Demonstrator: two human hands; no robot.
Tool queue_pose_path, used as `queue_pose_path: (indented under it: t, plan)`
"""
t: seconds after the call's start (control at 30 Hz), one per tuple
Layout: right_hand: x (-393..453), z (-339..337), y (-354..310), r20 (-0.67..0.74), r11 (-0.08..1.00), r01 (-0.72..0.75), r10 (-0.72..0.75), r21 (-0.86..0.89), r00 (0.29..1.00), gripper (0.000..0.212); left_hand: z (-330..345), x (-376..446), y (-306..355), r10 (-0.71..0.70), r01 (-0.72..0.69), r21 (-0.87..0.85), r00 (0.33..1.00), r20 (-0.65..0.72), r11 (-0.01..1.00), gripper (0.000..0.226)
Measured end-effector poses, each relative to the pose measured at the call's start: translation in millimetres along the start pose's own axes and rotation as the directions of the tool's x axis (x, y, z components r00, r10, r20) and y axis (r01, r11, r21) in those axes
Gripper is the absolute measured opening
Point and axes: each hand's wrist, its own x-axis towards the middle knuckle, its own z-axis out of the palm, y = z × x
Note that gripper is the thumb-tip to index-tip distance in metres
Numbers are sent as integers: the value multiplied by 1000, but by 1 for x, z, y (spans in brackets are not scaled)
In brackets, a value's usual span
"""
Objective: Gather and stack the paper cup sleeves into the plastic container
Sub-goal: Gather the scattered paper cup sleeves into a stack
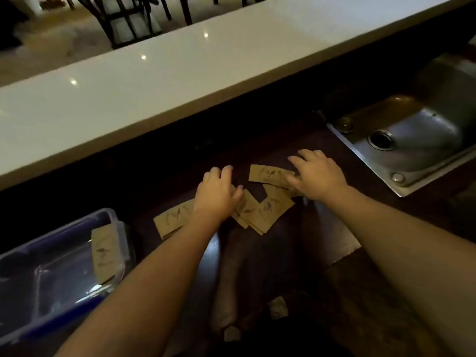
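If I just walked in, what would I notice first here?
Two bare hands pressing down on brown paper sleeves scattered on the dark counter, the left hand and the right hand side by side. A clear plastic container sits at the near left with sleeves inside, and a shiny metal sink is on the right.

A dark table (270, 253) carries loose brown paper sleeves (260, 210) scattered at its middle, a clear plastic container (59, 266) near left, and a steel sink (417, 140) set in far right.

Left hand (219, 194) partly hides the sleeves (260, 210).
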Motion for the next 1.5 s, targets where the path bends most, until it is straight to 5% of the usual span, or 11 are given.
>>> queue_pose_path:
  t: [0.13,0.27,0.6,0.77,0.93,1.03,1.1,1.17,1.27,1.5]
  plan:
    - [-2,12,6,154,996,53,-64,71,986,60,19,6,13,-361,399,-156,904,228,903,53]
    - [0,20,2,382,987,74,-124,143,916,78,30,8,16,-497,584,-203,792,355,786,61]
    - [8,28,-7,459,990,90,-128,104,879,73,38,11,28,-588,716,-214,678,441,665,89]
    - [5,30,-7,401,941,12,-155,337,903,33,46,8,23,-608,748,-390,663,437,537,74]
    - [-11,20,-12,424,513,-314,-108,799,899,25,42,-7,30,-567,680,-574,720,401,457,32]
    - [-25,6,-19,411,220,-384,-90,897,907,38,29,-23,28,-364,645,-755,736,571,118,15]
    - [-35,-7,-24,391,37,-390,-106,920,914,43,12,-37,23,-199,695,-703,676,710,-149,12]
    - [-44,-21,-29,367,-28,-373,-129,927,921,38,-3,-52,19,-74,756,-600,604,793,-262,17]
    - [-54,-38,-43,342,3,-344,-138,939,930,29,-15,-69,14,81,792,-518,569,818,-323,33]
    - [-56,-30,-81,236,508,-139,-132,850,963,25,-31,-86,16,102,744,-610,653,751,-273,37]
